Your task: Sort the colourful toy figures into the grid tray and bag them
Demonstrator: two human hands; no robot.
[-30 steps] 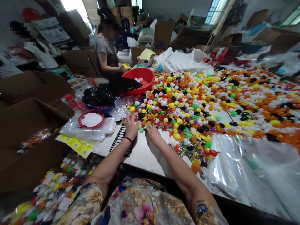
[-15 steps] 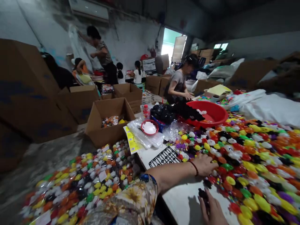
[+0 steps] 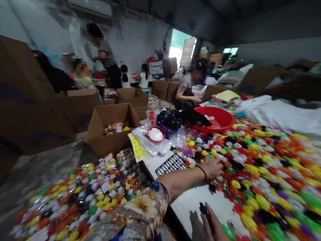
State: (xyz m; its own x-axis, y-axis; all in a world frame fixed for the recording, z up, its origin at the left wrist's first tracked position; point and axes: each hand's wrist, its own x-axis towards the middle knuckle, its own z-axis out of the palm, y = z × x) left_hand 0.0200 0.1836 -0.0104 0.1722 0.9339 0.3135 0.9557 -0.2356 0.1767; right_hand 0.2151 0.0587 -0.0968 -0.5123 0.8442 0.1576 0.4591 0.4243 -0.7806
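My left hand (image 3: 212, 168), with a dark red band at the wrist, reaches across to the near left part of a heap of small colourful plastic pieces (image 3: 253, 167). Its fingers are bent down among the pieces, the tips hidden, so what they grip cannot be made out. At the bottom of the view my right hand (image 3: 214, 224) pinches a small black plastic piece (image 3: 203, 209) above the white tabletop (image 3: 185, 206). A black plastic grid frame (image 3: 171, 164) lies flat to the left of my left hand.
Clear bags of similar pieces (image 3: 100, 187) lie left of the table. Beyond are an open cardboard box (image 3: 114, 134), a small red bowl of white bits (image 3: 155, 134), a black plastic bag (image 3: 170, 118) and a large red basin (image 3: 220, 118). A co-worker (image 3: 187, 88) sits behind the basin.
The whole view has shifted, moving the scene left in the picture. My left hand's fingers look more bent among the pieces. My right hand still holds the black piece.
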